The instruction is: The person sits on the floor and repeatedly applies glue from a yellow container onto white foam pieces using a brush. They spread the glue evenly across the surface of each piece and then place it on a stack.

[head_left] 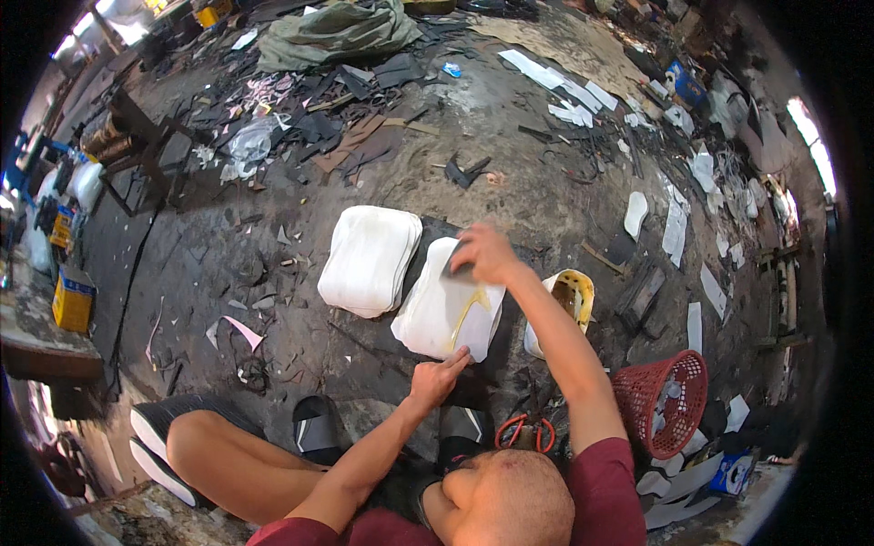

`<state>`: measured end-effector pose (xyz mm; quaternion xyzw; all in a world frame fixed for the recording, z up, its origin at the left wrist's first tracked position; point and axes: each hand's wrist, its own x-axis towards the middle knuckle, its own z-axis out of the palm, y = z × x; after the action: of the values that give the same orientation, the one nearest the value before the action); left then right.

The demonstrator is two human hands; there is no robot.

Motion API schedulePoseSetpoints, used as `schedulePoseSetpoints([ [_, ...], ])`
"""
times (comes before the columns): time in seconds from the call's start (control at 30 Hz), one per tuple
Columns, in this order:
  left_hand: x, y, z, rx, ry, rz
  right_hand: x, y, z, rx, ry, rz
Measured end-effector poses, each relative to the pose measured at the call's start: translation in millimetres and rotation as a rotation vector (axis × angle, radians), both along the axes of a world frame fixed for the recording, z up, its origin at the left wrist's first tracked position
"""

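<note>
A stack of white sheets (423, 323) with rounded corners lies on the floor before me, a yellowish streak of thick liquid (472, 314) across its top sheet. My right hand (484, 255) is closed around a dark flat spreader (455, 264) at the stack's far right edge; the fingers cover much of it. At the near edge my left hand (437, 378) holds the top sheet with its index finger extended and the others curled. A second stack of white sheets (366, 259) lies just left. Right of the worked stack stands a tub (583, 296) with yellow-brown residue, partly behind my right forearm.
Orange-handled scissors (525, 433) lie near my feet. A red plastic basket (669, 400) leans at the right. Dark scraps (341, 114) and a green-grey cloth heap (337, 36) cover the far floor. A yellow-and-blue can (73, 298) stands on a ledge at left.
</note>
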<state>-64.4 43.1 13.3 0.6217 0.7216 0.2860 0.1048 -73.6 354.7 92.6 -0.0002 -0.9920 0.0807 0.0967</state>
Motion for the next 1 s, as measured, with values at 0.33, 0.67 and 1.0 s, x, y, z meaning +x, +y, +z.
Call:
schedulePoseSetpoints([
  [0.33, -3.7, 1.9, 13.6, -0.035, -0.171, 0.052, 100.2, -57.7, 44.7, -0.274, -0.596, -0.581],
  [0.67, -7.3, -5.6, 20.4, -0.048, -0.108, 0.094, 87.2, -104.8, 31.0, -0.316, -0.255, -0.726],
  [1.0, -2.9, -5.1, 6.4, 0.251, -0.408, 0.656, 47.9, -57.5, 20.6, -0.277, -0.404, -0.596],
])
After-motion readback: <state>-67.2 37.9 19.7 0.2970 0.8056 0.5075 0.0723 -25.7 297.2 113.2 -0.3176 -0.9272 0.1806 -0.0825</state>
